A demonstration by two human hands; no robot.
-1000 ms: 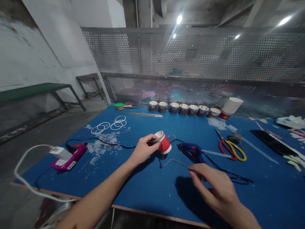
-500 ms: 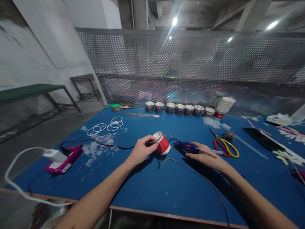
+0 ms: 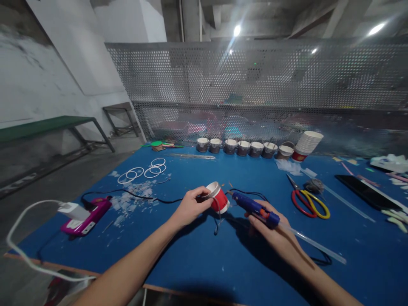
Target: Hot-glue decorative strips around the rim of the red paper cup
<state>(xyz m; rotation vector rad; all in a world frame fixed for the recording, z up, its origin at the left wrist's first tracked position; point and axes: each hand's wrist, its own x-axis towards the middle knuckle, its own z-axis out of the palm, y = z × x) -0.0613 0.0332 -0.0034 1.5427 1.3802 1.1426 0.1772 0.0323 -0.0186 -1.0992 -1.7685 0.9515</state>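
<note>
Cup [image 3: 220,202], mostly red, leans with its rim pinched in our left grip [image 3: 193,207]; our right grip [image 3: 270,229] wraps the glue gun [image 3: 250,206] just right of it. Seven grey cups [image 3: 244,150] beyond it look done; ours, cord [image 3: 216,228] dangling, seems barely begun. Since the earlier frame, we've re-angled the glue gun.

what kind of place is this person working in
Most likely a small craft workshop, though I can't be sure. The right hand holds a glue gun over a blue worktable, with scissors lying nearby and a row of dark-sided cups at the back.
</note>
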